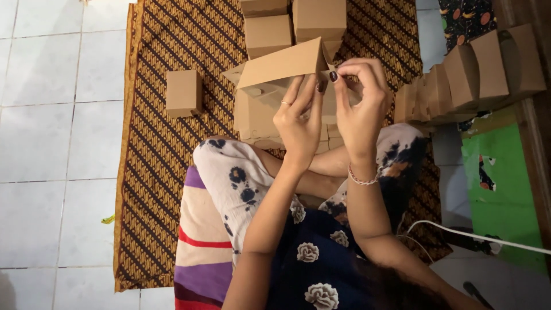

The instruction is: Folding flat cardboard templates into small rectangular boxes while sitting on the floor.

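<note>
The person sits cross-legged on a brown patterned cloth (172,69) that lies on a white tiled floor (51,115). Both hands are raised in front of the body and work on one half-folded cardboard box (284,66).

The left hand (298,120) is at about 7 o'clock from the box. Its fingers (307,95) are stretched upward and press against the lower side of the box, and one finger wears a thin ring. The fingers are together on the cardboard, supporting it from below.

The right hand (361,97) is at 3 o'clock from the box. Its thumb and first fingers are pinched together on a small flap at the right end of the box. The wrist wears a thin bracelet (363,179). The nails are dark.

The box is in the air, above the knees, tilted so that its long top panel goes up toward 2 o'clock.

At 9 o'clock from the hands, one finished small box (183,93) stands alone on the cloth. At 12 o'clock, several finished boxes (293,23) stand close together. Under the held box lies a pile of flat cardboard pieces (252,120). At 3 o'clock, a row of folded flat boxes (476,72) leans, one against the other. Further at 4 o'clock is a green mat (505,189), and a white cable (476,235) runs over it. At 7 o'clock a striped cushion (201,241) is under the person's leg.
</note>
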